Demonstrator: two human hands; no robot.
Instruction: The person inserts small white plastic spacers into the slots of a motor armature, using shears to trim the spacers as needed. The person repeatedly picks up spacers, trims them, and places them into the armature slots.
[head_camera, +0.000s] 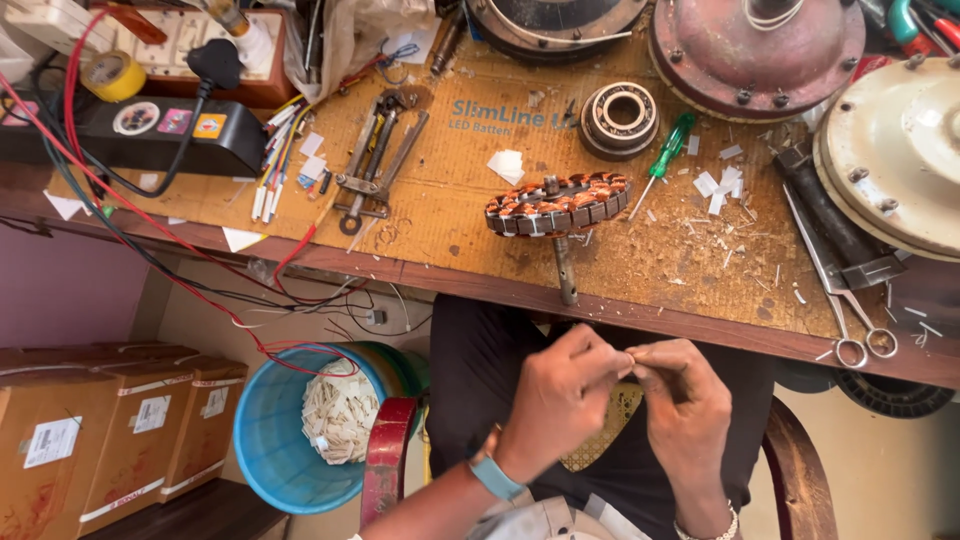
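Hands meet over the lap, below the bench (450, 215) edge: left hand (560, 395) and right hand (685, 400) pinch fingertips together on something too small to make out. Wound stator (557, 203) on its shaft stands on the bench just above them, apart from both, with a green screwdriver (665, 160) beside it.

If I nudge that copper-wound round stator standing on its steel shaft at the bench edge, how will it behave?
The copper-wound round stator looks heavy for its size: dense windings on a steel core. It leans on its steel shaft, so it may pivot. The shaft tip overhangs the wooden bench; it could drop.
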